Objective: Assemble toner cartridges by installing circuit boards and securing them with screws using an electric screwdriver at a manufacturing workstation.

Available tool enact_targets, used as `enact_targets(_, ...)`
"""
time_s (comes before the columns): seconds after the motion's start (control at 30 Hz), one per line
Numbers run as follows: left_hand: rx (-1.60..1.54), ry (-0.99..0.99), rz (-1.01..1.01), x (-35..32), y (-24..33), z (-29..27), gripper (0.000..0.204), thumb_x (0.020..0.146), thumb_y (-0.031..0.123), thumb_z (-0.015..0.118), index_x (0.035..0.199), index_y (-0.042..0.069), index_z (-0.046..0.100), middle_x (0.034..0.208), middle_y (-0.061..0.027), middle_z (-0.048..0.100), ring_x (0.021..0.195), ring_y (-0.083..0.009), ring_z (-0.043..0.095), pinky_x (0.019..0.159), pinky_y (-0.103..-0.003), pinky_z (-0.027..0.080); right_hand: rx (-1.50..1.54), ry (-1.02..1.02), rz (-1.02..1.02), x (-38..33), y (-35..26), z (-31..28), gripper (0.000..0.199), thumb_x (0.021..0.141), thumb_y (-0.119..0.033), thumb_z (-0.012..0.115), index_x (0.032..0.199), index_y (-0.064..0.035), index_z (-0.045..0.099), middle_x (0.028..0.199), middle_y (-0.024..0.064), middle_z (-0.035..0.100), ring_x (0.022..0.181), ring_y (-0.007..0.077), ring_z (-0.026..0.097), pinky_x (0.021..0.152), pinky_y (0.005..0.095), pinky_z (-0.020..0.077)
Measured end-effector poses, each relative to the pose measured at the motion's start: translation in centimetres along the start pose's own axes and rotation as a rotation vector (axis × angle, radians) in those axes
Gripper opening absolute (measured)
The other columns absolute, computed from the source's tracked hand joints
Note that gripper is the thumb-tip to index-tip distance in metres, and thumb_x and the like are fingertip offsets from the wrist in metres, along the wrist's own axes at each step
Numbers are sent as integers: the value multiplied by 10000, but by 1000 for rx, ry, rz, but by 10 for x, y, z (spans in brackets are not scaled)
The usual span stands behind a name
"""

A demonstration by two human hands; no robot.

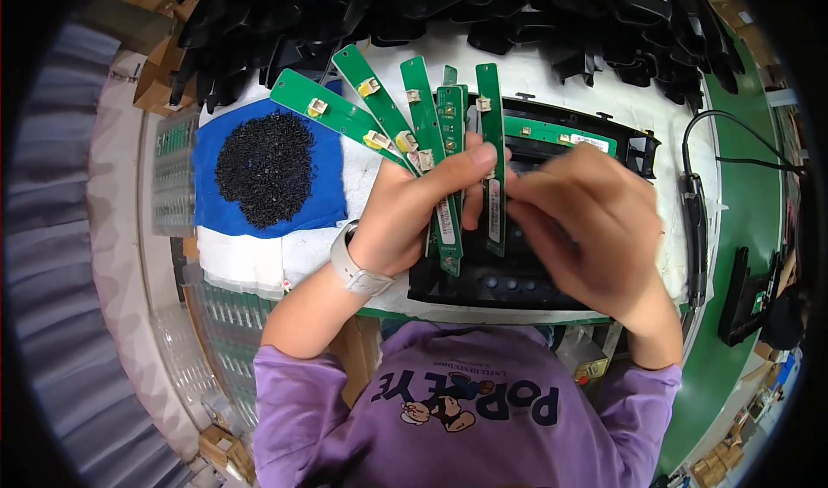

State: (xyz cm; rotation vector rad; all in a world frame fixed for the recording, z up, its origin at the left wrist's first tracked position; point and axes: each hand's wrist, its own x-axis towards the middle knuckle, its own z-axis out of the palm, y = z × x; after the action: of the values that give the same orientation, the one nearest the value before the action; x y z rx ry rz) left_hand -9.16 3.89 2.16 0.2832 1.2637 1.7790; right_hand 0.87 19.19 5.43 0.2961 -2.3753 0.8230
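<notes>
My left hand (401, 203), with a watch strap at its wrist, grips a fan of several long, narrow green circuit boards (423, 117). They carry small cream connectors and white labels. The thumb lies across the fan near a rightmost board (492, 143), which stands nearly upright. Close to that board's right edge is my right hand (595, 221), blurred, its fingers curled together in a pinch; whatever is between them is hidden. Beneath both hands lies a black plastic housing (517, 298), with another green board (542, 132) along its far side.
Small black parts (263, 169) are heaped on a blue cloth (323, 216) at the left. Black plastic housings (371, 9) crowd the far edge. Clear trays (228, 315) stand at the near left. A black cable (690, 143) and a slim black tool (693, 238) lie at the right.
</notes>
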Motion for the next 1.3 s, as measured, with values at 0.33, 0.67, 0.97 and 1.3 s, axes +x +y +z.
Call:
enact_targets(0.33, 23, -78, 87, 0, -9, 1, 416, 987, 293, 445, 1177, -55, 573, 688, -48, 583, 590, -74, 494, 592, -212, 399, -150, 87, 329, -5, 8, 20, 103, 709, -122, 734, 749, -47, 676, 655, 45, 601, 538, 175, 596, 488, 275, 460)
enact_targets(0.67, 28, -25, 189, 0, -9, 0, 466, 986, 321, 377, 1212, -53, 538, 957, -112, 654, 616, -93, 484, 601, -230, 401, 46, 113, 515, -4, 14, -20, 75, 708, -29, 690, 782, -21, 699, 658, 4, 579, 569, 69, 495, 513, 199, 381)
enact_targets(0.97, -204, -79, 260, 4, -6, -4, 564, 977, 406, 373, 1207, -91, 507, 927, -111, 640, 545, -106, 458, 538, -251, 352, -218, -184, 235, -43, 35, -18, 108, 661, -24, 724, 749, -37, 662, 713, 67, 548, 689, 250, 577, 576, 347, 473)
enact_targets(1.3, -330, -196, 195, 9, -9, -10, 499, 990, 357, 344, 1157, -75, 530, 899, -114, 638, 622, -118, 548, 603, -230, 437, -353, -311, 235, -34, 34, -9, 113, 659, -26, 729, 716, -21, 632, 684, 82, 530, 673, 267, 582, 561, 369, 456)
